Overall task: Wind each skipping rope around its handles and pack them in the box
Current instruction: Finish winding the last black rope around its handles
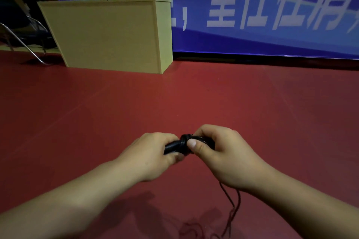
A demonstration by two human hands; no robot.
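Left hand [155, 151] clenched round black handles [173, 146] to steady them, right hand [217, 151] pinching rope [232, 200] coils tight, slack trailing to floor [174, 99].

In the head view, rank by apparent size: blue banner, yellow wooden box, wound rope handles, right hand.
1. blue banner, cut off by the frame
2. yellow wooden box
3. right hand, enlarged by nearness to the camera
4. wound rope handles, mostly hidden inside both hands
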